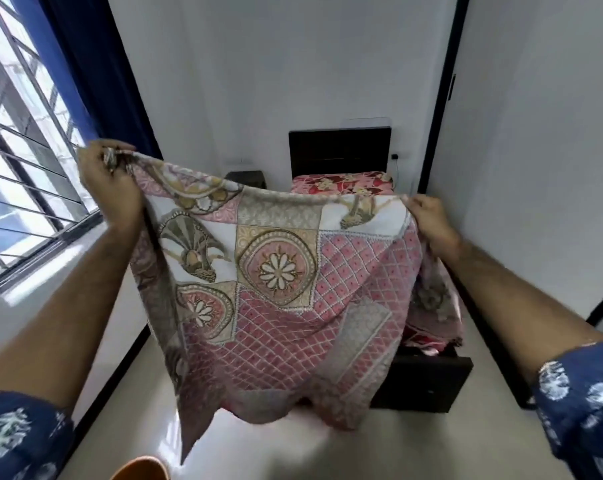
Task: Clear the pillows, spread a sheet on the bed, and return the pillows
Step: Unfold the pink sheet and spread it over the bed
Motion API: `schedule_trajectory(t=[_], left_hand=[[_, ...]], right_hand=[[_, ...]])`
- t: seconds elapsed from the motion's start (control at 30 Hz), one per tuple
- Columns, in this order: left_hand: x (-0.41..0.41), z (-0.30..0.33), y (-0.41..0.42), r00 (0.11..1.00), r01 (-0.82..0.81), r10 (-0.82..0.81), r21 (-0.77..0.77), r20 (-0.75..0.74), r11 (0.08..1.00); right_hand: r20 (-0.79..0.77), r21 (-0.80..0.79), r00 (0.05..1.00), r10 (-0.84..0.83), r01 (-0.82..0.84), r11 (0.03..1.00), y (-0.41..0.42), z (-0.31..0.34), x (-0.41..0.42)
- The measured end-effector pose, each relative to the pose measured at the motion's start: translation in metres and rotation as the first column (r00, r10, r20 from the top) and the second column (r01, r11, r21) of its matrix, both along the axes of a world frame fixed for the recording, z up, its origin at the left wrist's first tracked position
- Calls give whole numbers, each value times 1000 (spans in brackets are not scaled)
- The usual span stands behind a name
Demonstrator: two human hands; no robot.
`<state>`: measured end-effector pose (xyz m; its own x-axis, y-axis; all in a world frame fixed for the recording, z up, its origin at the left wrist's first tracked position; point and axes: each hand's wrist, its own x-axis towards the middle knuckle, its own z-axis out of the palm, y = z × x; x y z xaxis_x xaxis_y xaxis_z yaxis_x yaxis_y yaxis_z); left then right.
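Note:
A pink, white and tan patterned sheet [286, 289] hangs in the air in front of me, held up by its top edge. My left hand [109, 181] grips the sheet's upper left corner, raised near the window. My right hand [431, 223] grips the upper right edge, a little lower. The sheet drapes down and hides most of the bed [424, 379]; only the dark footboard, the dark headboard [340, 148] and a strip of red floral mattress cover [345, 181] at the head end show. No pillows are in view.
A barred window [23, 174] with blue curtains [89, 71] fills the left wall. A small dark side table [246, 178] stands left of the headboard. White walls close in on both sides, and a glossy floor [293, 452] lies below. An orange object [141, 469] sits at the bottom edge.

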<state>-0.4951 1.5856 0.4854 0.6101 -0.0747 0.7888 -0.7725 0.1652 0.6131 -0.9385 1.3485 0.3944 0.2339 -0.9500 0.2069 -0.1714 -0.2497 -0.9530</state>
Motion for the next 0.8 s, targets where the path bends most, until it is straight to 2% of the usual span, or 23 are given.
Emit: schedule_trajectory(t=[0.1,0.2,0.3,0.5,0.67,0.8], left_hand=[[5,-25,3,998,-28,30,34,-55,999],[3,-43,-2,990,-87,100,136,-95,987],[18,-70,-27,986,-41,72,206,-148,978],[30,-118,-106,982,-39,114,432,-148,901],[20,-140,-189,981,-60,150,539,-124,840],[36,-151,-246,978,-90,188,632,-89,770]], right_hand=[[43,127,976,211,-215,968,-4,35,-17],[38,171,958,285,-287,943,-11,54,-42],[32,227,949,315,-314,922,-36,54,-64],[-162,472,870,465,-345,811,-113,47,-101],[-320,498,839,440,-246,832,-204,17,-99],[-453,541,720,526,-247,804,-273,5,-78]])
